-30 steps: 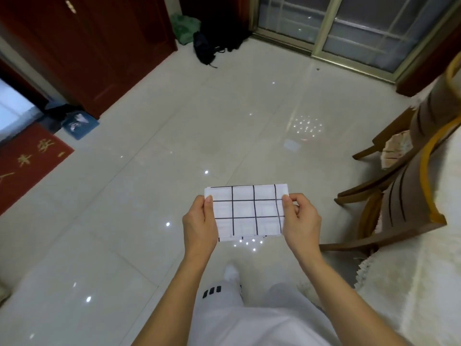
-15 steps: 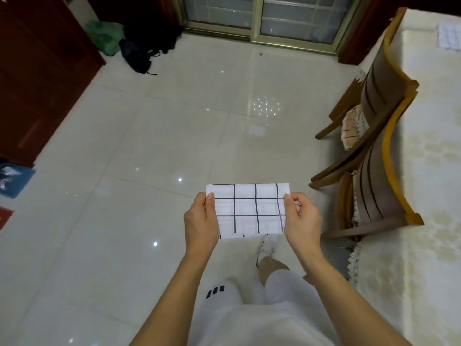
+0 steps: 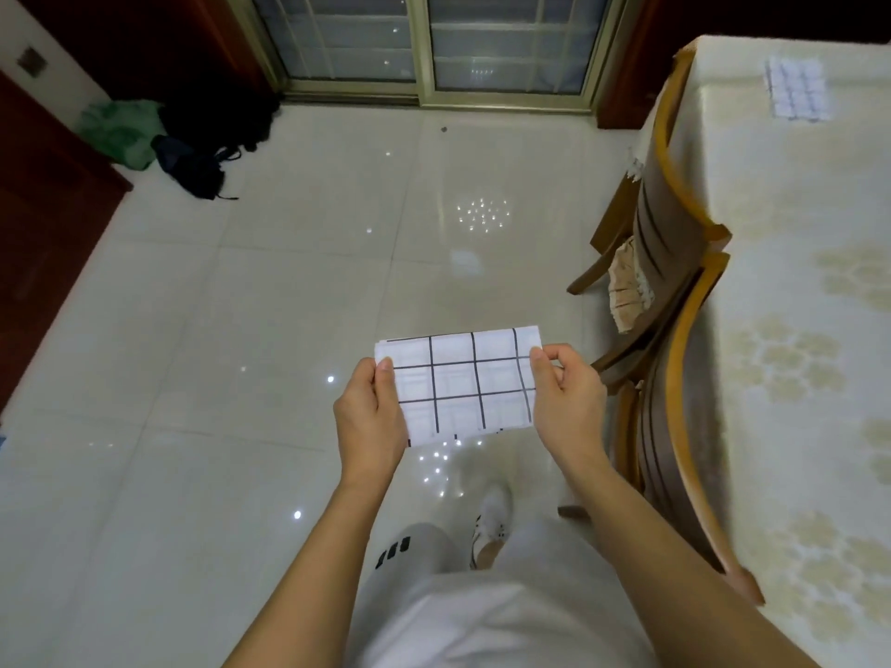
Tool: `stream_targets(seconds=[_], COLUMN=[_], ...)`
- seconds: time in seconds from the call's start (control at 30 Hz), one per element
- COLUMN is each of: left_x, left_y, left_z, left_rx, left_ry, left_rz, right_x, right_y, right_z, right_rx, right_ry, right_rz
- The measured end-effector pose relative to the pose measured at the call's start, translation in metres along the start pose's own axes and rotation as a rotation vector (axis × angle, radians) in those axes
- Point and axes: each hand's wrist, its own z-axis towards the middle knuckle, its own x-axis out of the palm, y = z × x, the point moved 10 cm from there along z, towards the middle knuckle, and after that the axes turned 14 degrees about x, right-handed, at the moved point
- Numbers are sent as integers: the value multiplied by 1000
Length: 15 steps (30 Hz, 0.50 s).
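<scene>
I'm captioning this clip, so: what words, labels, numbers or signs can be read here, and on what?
No readable text anywhere.
The folded gridded sheet, pinched by the left hand and right hand: black grid lines only, no writing.
The trousers: three black bars, no letters.
The small sheet on the table: too blurred to read.

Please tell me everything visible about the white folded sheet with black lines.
The folded sheet is a white rectangle crossed by thin black lines forming a grid of squares. It looks like soft cloth, perhaps paper; layered edges show at its upper left corner. It is held spread out in the air above the tiled floor. The left hand pinches its left edge, the right hand its right edge.
</scene>
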Motion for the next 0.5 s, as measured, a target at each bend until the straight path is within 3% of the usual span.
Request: stream_targets(seconds=[0.5], left_x=[91], left_y=[-29], left_z=[124], left_rx=[32], left_ry=[115], left_rz=[37], right_x=[-8], right_y=[32], right_z=[126], right_rx=[13], right_ry=[-85], right_rz=[9])
